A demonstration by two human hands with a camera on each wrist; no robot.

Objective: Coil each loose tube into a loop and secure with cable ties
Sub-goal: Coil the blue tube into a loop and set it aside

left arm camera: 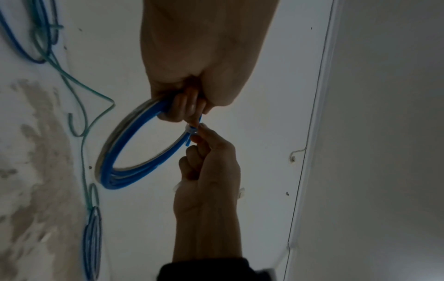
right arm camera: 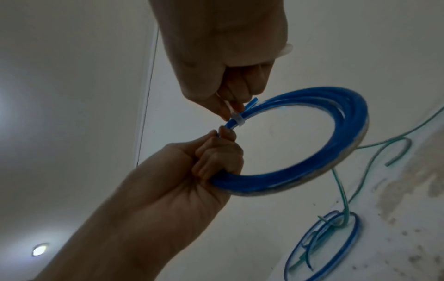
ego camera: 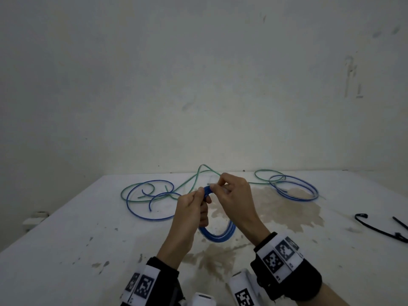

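A blue tube wound into a coil (ego camera: 217, 236) hangs upright above the white table (ego camera: 88, 250). My left hand (ego camera: 199, 193) grips the coil's top left part, fingers curled round the strands (right arm camera: 223, 176). My right hand (ego camera: 217, 186) pinches a white cable tie (right arm camera: 236, 119) wrapped round the coil's top, just beside my left fingertips (left arm camera: 192, 112). The tie's head (left arm camera: 191, 130) sits against the strands. Loose blue and green tubes (ego camera: 150, 199) lie tangled at the far left. A loose blue loop (ego camera: 293, 188) lies at the far right, and a green tube (ego camera: 198, 175) runs between them.
Black cable ties (ego camera: 375, 228) lie near the table's right edge. A brown stain (ego camera: 287, 208) spreads over the table's middle right. A pale wall (ego camera: 198, 85) stands right behind the table. A small white object (ego camera: 35, 219) sits beyond the left edge.
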